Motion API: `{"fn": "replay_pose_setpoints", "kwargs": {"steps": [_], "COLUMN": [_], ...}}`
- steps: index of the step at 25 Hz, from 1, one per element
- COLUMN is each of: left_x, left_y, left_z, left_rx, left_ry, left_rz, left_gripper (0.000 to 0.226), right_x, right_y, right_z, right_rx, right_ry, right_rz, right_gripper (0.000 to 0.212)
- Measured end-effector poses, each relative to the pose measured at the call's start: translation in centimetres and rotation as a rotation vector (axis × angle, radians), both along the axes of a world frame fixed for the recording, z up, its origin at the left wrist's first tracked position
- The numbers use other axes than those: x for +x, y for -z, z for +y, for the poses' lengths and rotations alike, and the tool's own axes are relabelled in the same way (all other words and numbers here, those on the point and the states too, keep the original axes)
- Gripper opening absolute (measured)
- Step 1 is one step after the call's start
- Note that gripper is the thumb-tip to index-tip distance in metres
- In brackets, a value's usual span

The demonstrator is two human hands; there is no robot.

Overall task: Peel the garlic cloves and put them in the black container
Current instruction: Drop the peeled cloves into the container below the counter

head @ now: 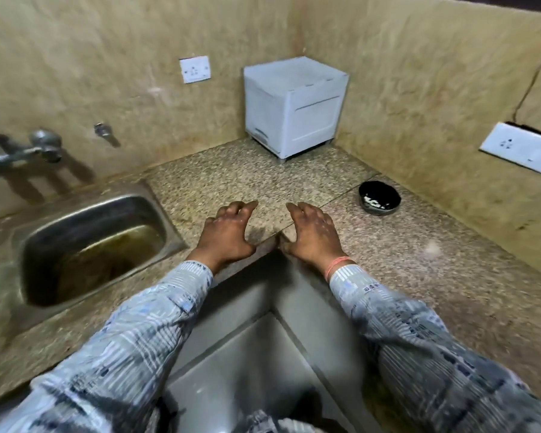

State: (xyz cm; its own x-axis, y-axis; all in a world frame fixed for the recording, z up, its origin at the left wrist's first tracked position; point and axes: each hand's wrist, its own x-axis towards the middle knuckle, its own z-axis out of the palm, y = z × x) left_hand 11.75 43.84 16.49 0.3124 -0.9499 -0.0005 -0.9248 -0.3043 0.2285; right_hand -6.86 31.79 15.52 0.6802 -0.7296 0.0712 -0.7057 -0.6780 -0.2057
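A small black container stands on the speckled granite counter near the right wall, with pale garlic pieces lying in it. My left hand and my right hand both hover palm down over the counter's inner corner, fingers loosely bent, holding nothing. The right hand is about a hand's width left of the container. No loose garlic shows on the counter.
A steel sink with murky water sits at the left under a wall tap. A white box-shaped appliance fills the back corner. Wall sockets and a socket strip are on the tiled walls.
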Motion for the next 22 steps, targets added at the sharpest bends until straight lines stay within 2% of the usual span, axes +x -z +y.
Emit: {"fn": "replay_pose_setpoints", "kwargs": {"steps": [7, 11, 18, 22], "left_x": [-5.9, -8.8, -8.1, -7.9], "left_y": [1.1, 2.9, 7.8, 11.3], "left_z": [-18.1, -25.1, -34.9, -39.6], "left_rx": [-0.006, 0.041, 0.141, 0.238], "left_ry": [0.195, 0.317, 0.476, 0.553], "left_rz": [0.014, 0.024, 0.056, 0.054], "left_gripper": [0.11, 0.109, 0.112, 0.111], "right_x": [-7.4, -10.2, -11.1, -10.6], "right_y": [1.2, 2.8, 7.7, 11.3], "right_z": [-12.7, -17.6, -23.7, -26.7], "right_rx": [-0.026, 0.011, 0.196, 0.359], "right_ry": [0.198, 0.298, 0.511, 0.602], "right_rz": [0.035, 0.047, 0.023, -0.047], "right_gripper": [0.102, 0.104, 0.104, 0.088]}}
